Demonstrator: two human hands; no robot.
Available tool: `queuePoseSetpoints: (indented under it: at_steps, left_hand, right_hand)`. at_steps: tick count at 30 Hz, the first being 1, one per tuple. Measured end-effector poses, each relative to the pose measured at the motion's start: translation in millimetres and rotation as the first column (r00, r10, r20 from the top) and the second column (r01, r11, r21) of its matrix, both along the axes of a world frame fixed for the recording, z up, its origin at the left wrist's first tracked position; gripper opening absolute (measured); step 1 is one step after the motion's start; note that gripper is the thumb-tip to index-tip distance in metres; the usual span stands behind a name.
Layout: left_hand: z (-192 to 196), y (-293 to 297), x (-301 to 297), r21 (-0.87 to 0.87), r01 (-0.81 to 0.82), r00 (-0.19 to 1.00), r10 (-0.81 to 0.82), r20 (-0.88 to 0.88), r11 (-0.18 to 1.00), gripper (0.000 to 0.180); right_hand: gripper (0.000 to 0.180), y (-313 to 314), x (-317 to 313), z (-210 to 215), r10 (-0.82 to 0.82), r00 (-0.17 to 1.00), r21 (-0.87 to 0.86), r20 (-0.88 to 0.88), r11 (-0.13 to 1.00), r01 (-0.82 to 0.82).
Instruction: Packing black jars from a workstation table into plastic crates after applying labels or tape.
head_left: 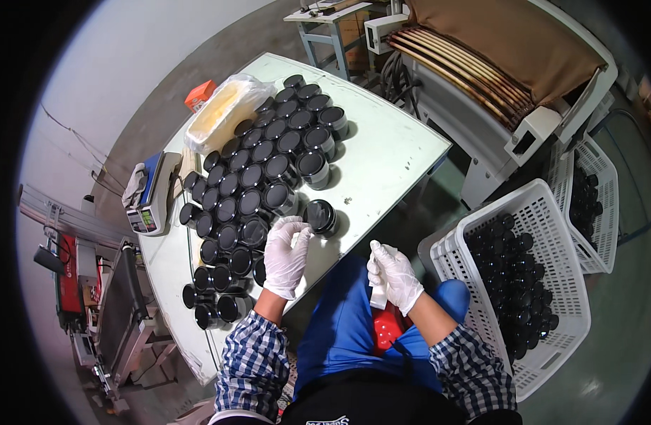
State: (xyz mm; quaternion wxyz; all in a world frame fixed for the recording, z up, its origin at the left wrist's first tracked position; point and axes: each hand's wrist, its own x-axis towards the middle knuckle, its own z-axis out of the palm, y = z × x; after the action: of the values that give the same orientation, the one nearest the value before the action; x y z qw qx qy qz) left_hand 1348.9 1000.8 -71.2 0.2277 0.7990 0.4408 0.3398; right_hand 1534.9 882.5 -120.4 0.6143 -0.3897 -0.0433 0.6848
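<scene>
Both of my hands wear thin white gloves. My left hand (285,256) is over the near edge of the table, fingers curled in towards the thumb. Anything pinched there is too small or clear to make out. Just beyond its fingertips stands a clear jar with a black lid (320,215), set a little apart from the others; a shiny, see-through patch shows over its lid. Over my lap, my right hand (395,276) is closed around a flat whitish strip (378,296) that sticks out below the fingers. Many more black-lidded jars (251,176) stand packed together on the table.
A bag-lined tub (229,113) and an orange box (200,95) are at the table's far left, by a scale (149,198). To my right, a white crate (552,361) holds many black-lidded jars, another crate (602,163) behind it. A machine (481,142) stands beyond the table.
</scene>
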Motion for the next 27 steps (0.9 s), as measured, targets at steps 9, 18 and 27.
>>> queuePoseSetpoints:
  at_steps: [9,18,27]
  left_hand:
    - [30,-43,22,-0.632,0.229,0.898,0.09,0.431,0.74,0.015]
    - [21,-45,11,-0.572,0.368,0.79,0.078,0.608,0.733,0.006]
    - [46,-41,10,-0.306,0.419,0.868,-0.278,0.411,0.855,0.005]
  right_hand:
    - [0.017,11,-15,30,0.039,0.986,0.188,0.161,0.98,-0.069]
    - [0.009,21,-19,21,-0.023,0.964,0.119,0.266,0.993,-0.009]
    - [0.01,50,-33,18,-0.023,0.914,0.076,0.406,0.997,-0.009]
